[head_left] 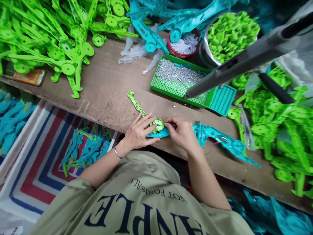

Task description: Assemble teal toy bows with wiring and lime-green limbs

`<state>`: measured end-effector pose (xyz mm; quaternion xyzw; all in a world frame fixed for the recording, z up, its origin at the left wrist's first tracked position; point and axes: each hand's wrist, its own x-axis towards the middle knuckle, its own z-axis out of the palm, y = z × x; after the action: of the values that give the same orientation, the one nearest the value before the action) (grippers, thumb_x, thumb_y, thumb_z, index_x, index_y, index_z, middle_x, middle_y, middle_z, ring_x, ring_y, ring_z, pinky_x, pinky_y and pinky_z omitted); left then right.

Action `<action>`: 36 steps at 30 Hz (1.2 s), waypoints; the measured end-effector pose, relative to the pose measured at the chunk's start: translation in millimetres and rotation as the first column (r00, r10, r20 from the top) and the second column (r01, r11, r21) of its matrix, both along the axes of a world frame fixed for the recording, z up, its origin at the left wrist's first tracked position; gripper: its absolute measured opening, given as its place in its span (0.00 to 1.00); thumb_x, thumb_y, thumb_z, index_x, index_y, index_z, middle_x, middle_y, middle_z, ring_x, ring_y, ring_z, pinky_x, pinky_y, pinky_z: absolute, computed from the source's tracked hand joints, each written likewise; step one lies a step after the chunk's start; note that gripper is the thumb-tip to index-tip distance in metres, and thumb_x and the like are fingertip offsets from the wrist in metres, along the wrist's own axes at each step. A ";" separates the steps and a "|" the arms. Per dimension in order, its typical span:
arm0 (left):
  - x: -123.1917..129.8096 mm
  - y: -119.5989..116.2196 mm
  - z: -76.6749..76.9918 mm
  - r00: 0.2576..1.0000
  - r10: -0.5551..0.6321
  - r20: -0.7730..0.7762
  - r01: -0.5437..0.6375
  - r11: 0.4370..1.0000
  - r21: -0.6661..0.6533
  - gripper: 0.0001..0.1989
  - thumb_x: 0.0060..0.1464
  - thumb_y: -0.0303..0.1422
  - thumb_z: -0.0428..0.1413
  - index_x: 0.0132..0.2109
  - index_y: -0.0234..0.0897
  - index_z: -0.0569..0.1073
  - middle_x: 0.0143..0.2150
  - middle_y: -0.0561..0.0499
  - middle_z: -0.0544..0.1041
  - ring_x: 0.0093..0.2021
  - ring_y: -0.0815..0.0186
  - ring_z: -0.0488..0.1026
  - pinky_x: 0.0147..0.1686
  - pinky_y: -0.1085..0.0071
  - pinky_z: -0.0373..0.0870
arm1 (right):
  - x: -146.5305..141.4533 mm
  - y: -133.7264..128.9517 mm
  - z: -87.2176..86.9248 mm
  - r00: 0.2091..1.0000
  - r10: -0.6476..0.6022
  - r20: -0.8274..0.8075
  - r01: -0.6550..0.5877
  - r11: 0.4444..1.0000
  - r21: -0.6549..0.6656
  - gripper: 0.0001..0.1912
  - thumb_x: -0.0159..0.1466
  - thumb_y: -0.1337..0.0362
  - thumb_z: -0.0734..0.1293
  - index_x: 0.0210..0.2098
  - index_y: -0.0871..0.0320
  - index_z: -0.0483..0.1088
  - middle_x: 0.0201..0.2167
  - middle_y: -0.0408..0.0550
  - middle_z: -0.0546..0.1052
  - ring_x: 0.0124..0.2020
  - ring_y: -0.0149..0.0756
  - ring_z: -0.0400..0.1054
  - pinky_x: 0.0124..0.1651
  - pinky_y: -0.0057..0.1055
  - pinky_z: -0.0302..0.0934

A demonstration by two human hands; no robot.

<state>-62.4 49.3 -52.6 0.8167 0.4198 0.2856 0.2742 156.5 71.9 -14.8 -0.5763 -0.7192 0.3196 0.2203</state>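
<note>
A long blue plastic part (220, 134) lies along the table's front edge, with a green part (135, 103) with a round disc joined at its left end. My left hand (139, 132) rests on the green part and the blue end, its fingers spread over them beside the disc. At the right side of the disc my right hand (182, 132) is closed in a pinch; what its fingertips hold, if anything, is too small to name. Thin wires show near the blue part's right half.
A green tray (181, 94) of small screws stands behind the hands, under a hanging grey power driver (232, 65). Green parts (68, 68) pile up at left and right. A red basket (179, 54) and a metal bucket (207, 42) stand farther back.
</note>
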 end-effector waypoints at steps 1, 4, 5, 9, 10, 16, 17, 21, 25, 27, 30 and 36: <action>0.4 0.1 -0.2 1.000 0.005 0.002 -0.005 1.000 0.002 0.23 0.55 0.46 0.67 0.55 0.43 0.80 0.62 0.40 0.78 0.70 0.43 0.67 0.71 0.33 0.53 | 0.1 0.2 -0.3 1.000 -0.003 -0.008 0.003 1.000 -0.009 0.08 0.64 0.67 0.65 0.34 0.55 0.77 0.33 0.48 0.82 0.34 0.39 0.74 0.42 0.36 0.67; 1.6 0.1 -0.8 0.999 0.027 0.024 -0.027 1.000 -0.009 0.22 0.55 0.47 0.67 0.53 0.44 0.80 0.62 0.41 0.79 0.69 0.43 0.69 0.71 0.32 0.53 | 0.5 0.7 -0.1 0.999 -0.015 -0.029 0.014 1.000 -0.027 0.08 0.64 0.66 0.65 0.34 0.55 0.77 0.33 0.47 0.82 0.33 0.39 0.74 0.42 0.36 0.66; 2.0 0.1 -0.9 0.999 0.036 0.035 -0.035 0.999 -0.017 0.21 0.55 0.47 0.67 0.53 0.44 0.80 0.61 0.41 0.79 0.68 0.43 0.69 0.71 0.32 0.53 | 0.7 0.8 0.0 0.999 -0.018 -0.038 0.017 0.999 -0.031 0.08 0.64 0.66 0.65 0.34 0.55 0.77 0.33 0.47 0.82 0.33 0.39 0.75 0.42 0.36 0.66; 2.9 -0.1 -1.7 0.997 0.047 0.068 -0.045 0.999 -0.030 0.21 0.54 0.46 0.68 0.52 0.44 0.81 0.61 0.41 0.79 0.68 0.42 0.70 0.71 0.32 0.53 | 1.1 0.9 -0.4 0.998 -0.030 -0.063 0.028 0.999 -0.038 0.08 0.64 0.66 0.65 0.34 0.55 0.77 0.33 0.48 0.82 0.33 0.39 0.75 0.42 0.36 0.67; 3.0 -0.2 -1.8 0.997 0.046 0.069 -0.045 0.999 -0.021 0.21 0.54 0.46 0.68 0.52 0.43 0.81 0.61 0.40 0.79 0.68 0.42 0.70 0.71 0.32 0.53 | 1.2 0.9 -0.6 0.998 -0.033 -0.062 0.030 0.999 -0.038 0.08 0.64 0.66 0.65 0.34 0.55 0.77 0.33 0.48 0.82 0.33 0.39 0.74 0.42 0.37 0.67; 3.1 -0.3 -0.9 0.998 0.048 0.042 -0.047 0.999 -0.012 0.20 0.55 0.46 0.67 0.52 0.43 0.81 0.61 0.41 0.79 0.68 0.43 0.70 0.71 0.32 0.54 | 0.8 0.6 -1.5 0.998 -0.030 -0.053 0.028 0.999 -0.034 0.08 0.64 0.66 0.65 0.33 0.55 0.78 0.32 0.48 0.82 0.32 0.39 0.74 0.42 0.36 0.67; 3.2 -0.4 -0.8 0.998 0.045 0.043 -0.044 0.999 -0.012 0.21 0.55 0.46 0.68 0.52 0.43 0.81 0.61 0.41 0.79 0.68 0.43 0.70 0.71 0.32 0.54 | 0.6 0.7 -1.5 0.998 -0.029 -0.052 0.028 0.999 -0.031 0.08 0.64 0.66 0.65 0.33 0.55 0.78 0.32 0.48 0.82 0.32 0.38 0.74 0.42 0.36 0.67; 3.2 -1.3 -2.0 0.998 0.040 0.044 -0.043 0.997 0.058 0.21 0.55 0.46 0.67 0.53 0.43 0.80 0.61 0.40 0.79 0.68 0.43 0.70 0.70 0.33 0.56 | 0.0 1.1 -0.2 0.999 -0.023 -0.032 0.023 0.999 -0.022 0.08 0.64 0.66 0.65 0.33 0.55 0.77 0.33 0.48 0.82 0.33 0.39 0.74 0.42 0.36 0.66; 2.9 -3.3 -3.7 0.998 0.051 -0.028 -0.046 0.986 0.161 0.21 0.59 0.46 0.64 0.55 0.40 0.79 0.61 0.39 0.79 0.67 0.45 0.71 0.70 0.35 0.60 | -1.3 -1.6 1.6 1.000 -0.024 0.019 0.024 1.000 0.010 0.08 0.64 0.67 0.65 0.34 0.56 0.77 0.32 0.48 0.82 0.31 0.37 0.73 0.40 0.34 0.65; 2.7 -4.4 -3.7 0.995 0.057 -0.081 -0.041 0.981 0.189 0.21 0.61 0.47 0.62 0.55 0.38 0.79 0.61 0.38 0.79 0.68 0.45 0.70 0.70 0.37 0.60 | -2.9 -5.4 0.4 0.996 -0.036 0.083 0.032 0.998 0.051 0.08 0.64 0.68 0.65 0.34 0.56 0.77 0.30 0.48 0.81 0.30 0.37 0.72 0.39 0.33 0.64; 3.0 -5.5 -1.9 0.987 0.060 -0.148 -0.028 0.977 0.211 0.22 0.63 0.48 0.60 0.55 0.38 0.79 0.61 0.38 0.79 0.68 0.46 0.70 0.70 0.38 0.60 | -6.9 -14.0 -4.6 0.981 -0.084 0.173 0.060 0.988 0.142 0.09 0.65 0.69 0.64 0.33 0.56 0.77 0.28 0.48 0.78 0.29 0.38 0.70 0.37 0.34 0.62; 4.6 -5.6 7.9 0.970 0.059 -0.237 0.008 0.961 0.276 0.21 0.66 0.46 0.58 0.56 0.36 0.78 0.63 0.37 0.77 0.69 0.46 0.69 0.69 0.40 0.60 | -6.2 -32.8 -8.1 0.985 -0.141 0.096 0.106 0.947 0.302 0.10 0.68 0.67 0.64 0.36 0.59 0.77 0.41 0.56 0.75 0.38 0.41 0.72 0.38 0.37 0.67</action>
<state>-57.7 43.7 -44.7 0.8701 0.4170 0.2426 0.1010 150.3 39.1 -22.8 -0.5983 -0.7330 0.1599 0.2814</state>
